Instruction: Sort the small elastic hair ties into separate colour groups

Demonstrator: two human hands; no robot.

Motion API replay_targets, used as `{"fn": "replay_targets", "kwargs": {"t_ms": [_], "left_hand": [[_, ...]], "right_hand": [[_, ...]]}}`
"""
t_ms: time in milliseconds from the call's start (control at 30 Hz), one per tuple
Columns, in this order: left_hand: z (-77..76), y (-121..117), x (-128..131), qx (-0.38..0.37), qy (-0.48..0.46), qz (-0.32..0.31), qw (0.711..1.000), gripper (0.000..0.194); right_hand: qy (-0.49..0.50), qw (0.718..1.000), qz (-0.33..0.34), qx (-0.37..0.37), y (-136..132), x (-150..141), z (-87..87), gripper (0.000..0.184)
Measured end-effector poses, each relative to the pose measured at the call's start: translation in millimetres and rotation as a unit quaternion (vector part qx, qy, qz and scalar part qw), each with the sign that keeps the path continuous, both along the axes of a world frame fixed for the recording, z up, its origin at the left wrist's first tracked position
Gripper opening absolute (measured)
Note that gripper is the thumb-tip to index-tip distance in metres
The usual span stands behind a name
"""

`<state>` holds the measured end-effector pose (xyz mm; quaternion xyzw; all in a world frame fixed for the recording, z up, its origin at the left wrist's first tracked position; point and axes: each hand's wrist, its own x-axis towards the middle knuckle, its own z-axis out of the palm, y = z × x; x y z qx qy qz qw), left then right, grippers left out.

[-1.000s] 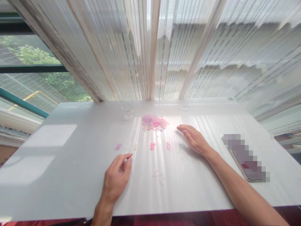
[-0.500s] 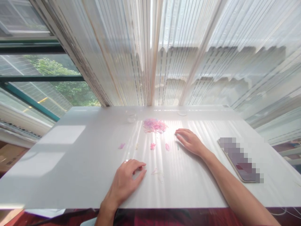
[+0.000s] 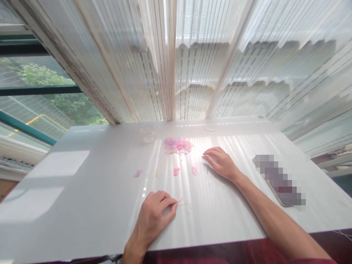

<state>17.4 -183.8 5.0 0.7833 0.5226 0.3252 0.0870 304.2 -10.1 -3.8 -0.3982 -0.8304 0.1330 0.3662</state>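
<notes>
In the lower middle, your nearly closed left hand [image 3: 156, 211] may grip the thin pink stringy band [image 3: 180, 200]; I can't tell. Your half-open right hand [image 3: 223, 163] looks empty. That band seems light, bendy: pinch an end.

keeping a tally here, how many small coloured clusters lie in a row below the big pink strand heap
5, left to right: pale purple cluster, faint yellow cluster, bright pink-red cluster, light pink oval cluster, thin teal cluster beside the right hand, which may hide more.
</notes>
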Motion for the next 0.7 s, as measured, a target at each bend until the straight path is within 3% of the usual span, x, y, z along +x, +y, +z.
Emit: {"fn": "replay_targets", "kwargs": {"t_ms": [200,367,533,700], "left_hand": [[1.4,0.1,1.8,0.007,-0.001,0.012,1.0,0.02],[8.2,-1.8,2.0,-0.024,-0.09,0.015,0.996,0.014],[14.3,7.4,12.4,-0.002,-0.127,0.011,0.992,0.018],[12.9,17.1,19.6,0.014,-0.129,-0.003,0.992,0.018]], "right_hand": [[0.023,0.999,0.02,0.037,-13.0,-8.9,8.2,0.017],[0.018,0.985,0.123,0.12,-36.7,-31.2,16.7,0.02],[0.01,0.965,0.245,0.098,-59.6,-45.8,20.5,0.029],[0.015,0.964,0.251,0.085,-67.5,-47.0,17.5,0.021]]}}
